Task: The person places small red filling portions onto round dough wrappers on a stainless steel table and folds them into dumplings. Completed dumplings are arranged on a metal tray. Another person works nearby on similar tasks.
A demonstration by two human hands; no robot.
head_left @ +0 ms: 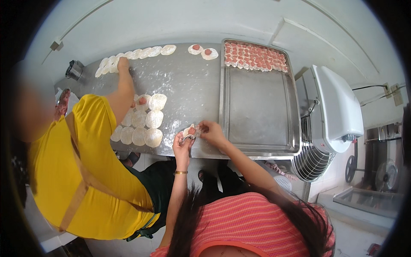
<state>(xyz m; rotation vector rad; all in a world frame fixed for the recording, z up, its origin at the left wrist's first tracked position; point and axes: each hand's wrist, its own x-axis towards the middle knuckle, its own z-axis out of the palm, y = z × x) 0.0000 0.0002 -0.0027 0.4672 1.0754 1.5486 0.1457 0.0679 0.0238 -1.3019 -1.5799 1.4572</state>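
Over the front edge of the steel table, my left hand (183, 146) cradles a thin round dumpling wrapper with a lump of pink meat filling (191, 130). My right hand (213, 133) pinches the wrapper's right edge, its fingers drawn together. The wrapper is partly folded up around the meat, which still shows on top. To the left lie rows of flat dough wrappers (153, 137), some topped with meat. Two more wrappers with meat (209, 53) rest at the back. On my right, a large metal tray (257, 107) holds packed rows of filled dumplings (256, 55) along its far end.
A co-worker in a yellow top (98, 171) stands at my left, one hand (123, 64) on a back row of wrappers (143, 53). Flour dusts the steel table (184, 85). Beyond the tray stands a white mixer (336, 107) with a wire guard. A metal container (74, 70) sits far left.
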